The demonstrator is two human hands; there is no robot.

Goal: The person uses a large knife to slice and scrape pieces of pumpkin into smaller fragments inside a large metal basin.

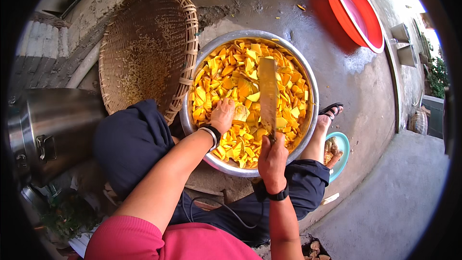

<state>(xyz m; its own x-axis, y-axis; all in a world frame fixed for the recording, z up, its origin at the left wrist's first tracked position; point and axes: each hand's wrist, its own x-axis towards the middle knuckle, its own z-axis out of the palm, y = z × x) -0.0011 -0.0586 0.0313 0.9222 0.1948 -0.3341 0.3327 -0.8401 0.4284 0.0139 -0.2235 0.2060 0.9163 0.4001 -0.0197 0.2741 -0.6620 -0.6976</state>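
Between my legs stands a large round metal basin (314, 94), filled with thin-cut yellow-orange pieces (288, 112) that look like pumpkin. My right hand (273, 157) is closed round the handle of a cleaver (267, 94), whose long, stained blade extends over the pieces, away from me. My left hand (222, 115) rests at the left part of the heap, its fingers touching a larger pale-yellow chunk (241, 112); whether they grip it is unclear. A band and a bracelet circle my left wrist, and a black band my right.
A woven basket (189, 43) with grain-like bits stands left of the basin. Farther left is a metal pot (65, 126). A red plastic basin (343, 14) leans at the upper right. By my right leg, a turquoise dish (343, 168) holds corn cobs (330, 153).
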